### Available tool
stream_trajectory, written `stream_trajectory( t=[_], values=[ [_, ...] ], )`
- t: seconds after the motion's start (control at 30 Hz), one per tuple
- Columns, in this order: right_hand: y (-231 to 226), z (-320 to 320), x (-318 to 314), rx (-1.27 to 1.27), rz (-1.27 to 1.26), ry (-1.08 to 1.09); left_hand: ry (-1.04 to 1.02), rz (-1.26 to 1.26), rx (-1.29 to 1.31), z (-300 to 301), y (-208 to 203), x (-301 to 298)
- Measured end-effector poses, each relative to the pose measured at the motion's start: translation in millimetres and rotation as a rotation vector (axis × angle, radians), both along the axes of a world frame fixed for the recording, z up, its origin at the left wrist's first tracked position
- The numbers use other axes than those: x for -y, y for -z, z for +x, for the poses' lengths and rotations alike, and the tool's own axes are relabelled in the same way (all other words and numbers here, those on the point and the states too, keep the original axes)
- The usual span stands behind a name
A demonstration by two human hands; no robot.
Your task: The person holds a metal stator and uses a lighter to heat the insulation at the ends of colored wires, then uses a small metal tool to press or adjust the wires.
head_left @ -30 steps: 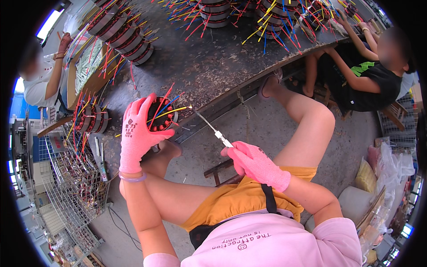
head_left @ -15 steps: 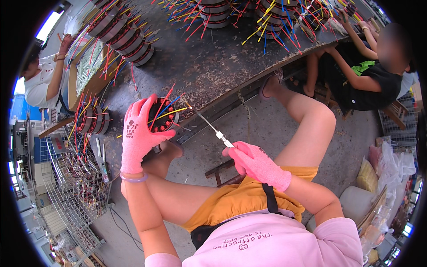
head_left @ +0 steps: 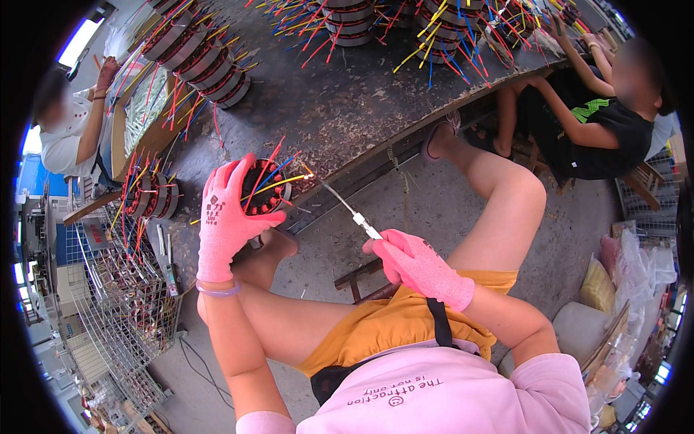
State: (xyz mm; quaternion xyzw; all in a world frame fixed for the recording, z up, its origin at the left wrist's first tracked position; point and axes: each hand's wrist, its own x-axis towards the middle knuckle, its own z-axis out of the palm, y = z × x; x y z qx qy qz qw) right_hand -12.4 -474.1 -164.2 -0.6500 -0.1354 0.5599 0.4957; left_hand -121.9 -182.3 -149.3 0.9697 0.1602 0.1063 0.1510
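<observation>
Bench (head_left: 325, 123) is filling the upper middle. One co-worker (head_left: 578, 141) is sitting on the right, another (head_left: 61, 148) on the left. Tall stack (head_left: 199, 61) of wired cores is leaning at upper left, more cores are standing along the far side, and a small stack (head_left: 152, 195) is sitting left of the left hand.

Left hand (head_left: 223, 217), pink glove, is gripping a core (head_left: 269, 199): fingers wrapping its left side, thumb lying along its near side. Core is staying at the bench's near edge; whether the bench is bearing all its weight, cannot tell. Right hand (head_left: 426, 271), also gloved, is clasping the tool (head_left: 366, 226) by its white handle, thin shaft pointing up-left at the core's wires.

Red wire (head_left: 266, 166) and blue wire (head_left: 280, 168) are sticking up-right; yellow wire (head_left: 282, 185) is reaching farther right, its end meeting or nearly meeting the tool's tip; contact is too small to tell.

Change over the last second: hardly any. Both hands are keeping their holds and the tip is staying by the yellow end, so the work is apparently still centring on that one wire.
</observation>
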Motion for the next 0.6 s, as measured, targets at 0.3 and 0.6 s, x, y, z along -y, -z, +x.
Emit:
stream_trajectory(
  t=[0.3,0.6],
  values=[
    [-2.4,-0.7,-1.4,0.014,0.031,0.003,-0.008,0.001,-0.002,0.4,-0.7,1.1],
    [-0.4,0.1,-0.5,-0.004,0.021,0.001,-0.004,0.007,0.028,-1.5,3.0,1.1]
  ],
)
